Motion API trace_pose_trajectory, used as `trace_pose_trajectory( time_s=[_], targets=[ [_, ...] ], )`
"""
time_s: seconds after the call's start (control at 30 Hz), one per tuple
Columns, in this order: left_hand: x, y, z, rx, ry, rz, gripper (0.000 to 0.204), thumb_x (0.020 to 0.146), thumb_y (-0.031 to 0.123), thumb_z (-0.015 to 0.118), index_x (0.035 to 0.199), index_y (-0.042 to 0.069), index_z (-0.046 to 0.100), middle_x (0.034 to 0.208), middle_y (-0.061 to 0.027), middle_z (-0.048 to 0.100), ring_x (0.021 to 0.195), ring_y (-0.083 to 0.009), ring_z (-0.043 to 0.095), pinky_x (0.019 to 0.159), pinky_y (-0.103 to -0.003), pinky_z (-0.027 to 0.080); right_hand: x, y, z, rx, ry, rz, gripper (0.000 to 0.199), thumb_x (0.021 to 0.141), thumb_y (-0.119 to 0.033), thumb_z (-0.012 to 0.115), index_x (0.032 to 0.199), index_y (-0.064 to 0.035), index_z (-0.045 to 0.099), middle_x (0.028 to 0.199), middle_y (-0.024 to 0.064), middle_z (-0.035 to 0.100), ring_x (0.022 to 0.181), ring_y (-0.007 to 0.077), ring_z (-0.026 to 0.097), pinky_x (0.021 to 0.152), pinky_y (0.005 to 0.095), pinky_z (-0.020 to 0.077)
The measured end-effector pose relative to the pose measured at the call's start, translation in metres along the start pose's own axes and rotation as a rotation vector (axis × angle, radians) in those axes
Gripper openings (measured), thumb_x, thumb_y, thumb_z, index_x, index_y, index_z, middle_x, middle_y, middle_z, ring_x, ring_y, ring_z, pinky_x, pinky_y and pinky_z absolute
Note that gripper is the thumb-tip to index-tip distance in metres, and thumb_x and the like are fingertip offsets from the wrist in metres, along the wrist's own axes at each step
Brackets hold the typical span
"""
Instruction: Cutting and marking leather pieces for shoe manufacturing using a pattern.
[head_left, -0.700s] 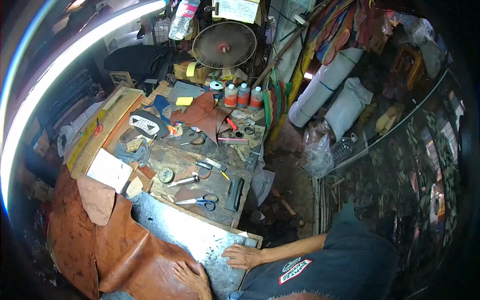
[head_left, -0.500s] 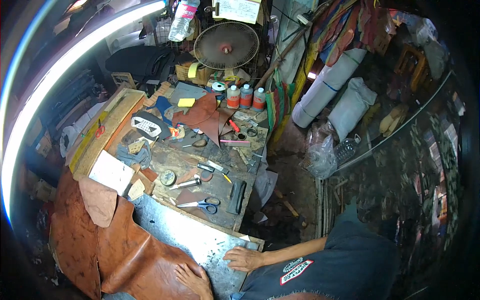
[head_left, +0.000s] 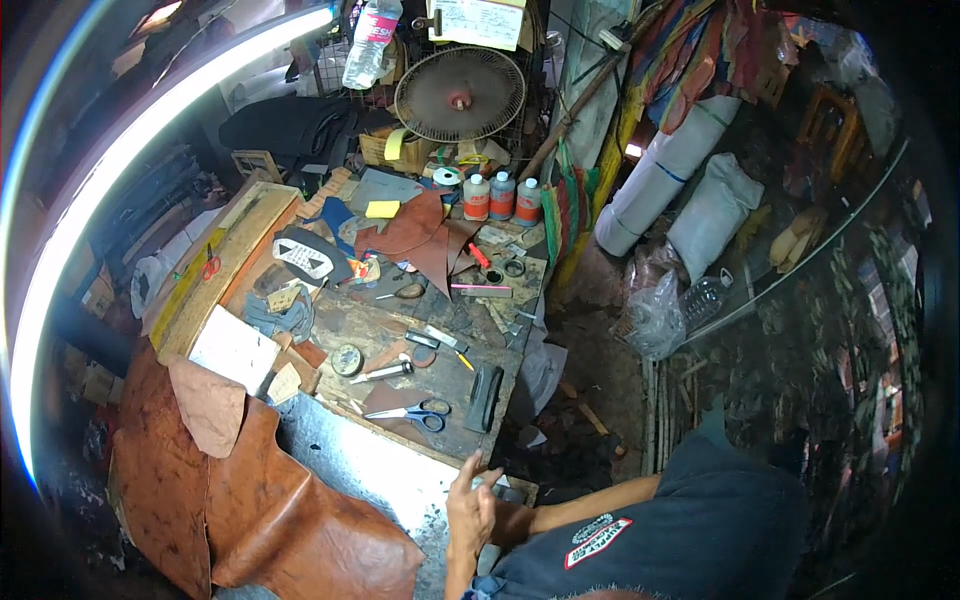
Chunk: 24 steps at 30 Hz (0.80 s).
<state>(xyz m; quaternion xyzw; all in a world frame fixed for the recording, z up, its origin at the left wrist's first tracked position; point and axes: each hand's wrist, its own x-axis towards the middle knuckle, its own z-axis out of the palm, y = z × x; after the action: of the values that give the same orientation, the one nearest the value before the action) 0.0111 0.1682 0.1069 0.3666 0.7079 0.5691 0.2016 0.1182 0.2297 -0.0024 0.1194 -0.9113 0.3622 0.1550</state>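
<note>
Stained wood shows between the clutter on the worktop [head_left: 345, 312], and a shiny metal sheet [head_left: 350, 455] runs along its near side. Closest to the camera, the left hand [head_left: 470, 512] is raised over the sheet's right part, its fingers partly bent; whether it grips anything I cannot tell. Just behind it, the right hand [head_left: 513, 522] is mostly hidden, so its grip cannot be made out either. Left of the hands and apart from them, a large brown leather hide [head_left: 270, 515] lies across the metal sheet and spreads to the left, with a smaller, paler leather piece [head_left: 208, 405] on top.

Beyond the sheet lie blue-handled scissors [head_left: 428, 414], with a black tool [head_left: 485, 398] to their right and a round tin [head_left: 346, 360] to their left. Farther back, reddish-brown leather scraps [head_left: 408, 232] overlap near three bottles [head_left: 502, 202] with orange-red labels, standing upright in a row. Behind the worktop are a round fan [head_left: 460, 95] and, upper left of it, a clear plastic bottle [head_left: 370, 48]. Off to the right, a white roll [head_left: 668, 175] leans at a slant.
</note>
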Motion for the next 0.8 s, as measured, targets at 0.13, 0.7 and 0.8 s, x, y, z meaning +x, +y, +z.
trace_pose_trajectory(
  time_s=[0.13, 0.7, 0.8],
  targets=[
    [0.03, 0.026, 0.004, 0.154, 0.064, 0.242, 0.025, 0.091, 0.009, 0.05, 0.099, 0.0, 0.072, 0.108, -0.0211, 0.066, 0.098, -0.0371, 0.063, 0.089, -0.041, 0.048, 0.011, -0.003, -0.011, 0.028, 0.054, -0.02, 0.016, 0.084, -0.015, 0.06, 0.096, -0.0072, 0.065, 0.103, 0.0128, 0.062, 0.102, 0.0277, 0.058, 0.089, 0.0444, 0.0439],
    [-0.046, 0.221, -0.058, -1.319, 0.148, 0.817, 0.064, 0.089, 0.054, 0.061, 0.103, -0.009, 0.065, 0.094, -0.0269, 0.066, 0.082, -0.0381, 0.066, 0.073, -0.046, 0.053, 0.018, -0.016, -0.015, -0.119, -0.169, 0.015, 0.016, 0.08, -0.01, 0.069, 0.095, -0.0084, 0.064, 0.116, 0.0089, 0.06, 0.115, 0.0286, 0.053, 0.093, 0.0428, 0.0395],
    [-0.058, 0.224, -0.056, -1.331, 0.14, 0.814, 0.063, 0.089, 0.052, 0.062, 0.104, -0.009, 0.065, 0.095, -0.0264, 0.066, 0.083, -0.0372, 0.066, 0.074, -0.045, 0.053, 0.022, -0.017, -0.012, -0.126, -0.098, -0.059, 0.018, 0.079, -0.008, 0.07, 0.095, -0.0085, 0.064, 0.116, 0.0076, 0.061, 0.115, 0.028, 0.053, 0.093, 0.0423, 0.0388]
  ],
)
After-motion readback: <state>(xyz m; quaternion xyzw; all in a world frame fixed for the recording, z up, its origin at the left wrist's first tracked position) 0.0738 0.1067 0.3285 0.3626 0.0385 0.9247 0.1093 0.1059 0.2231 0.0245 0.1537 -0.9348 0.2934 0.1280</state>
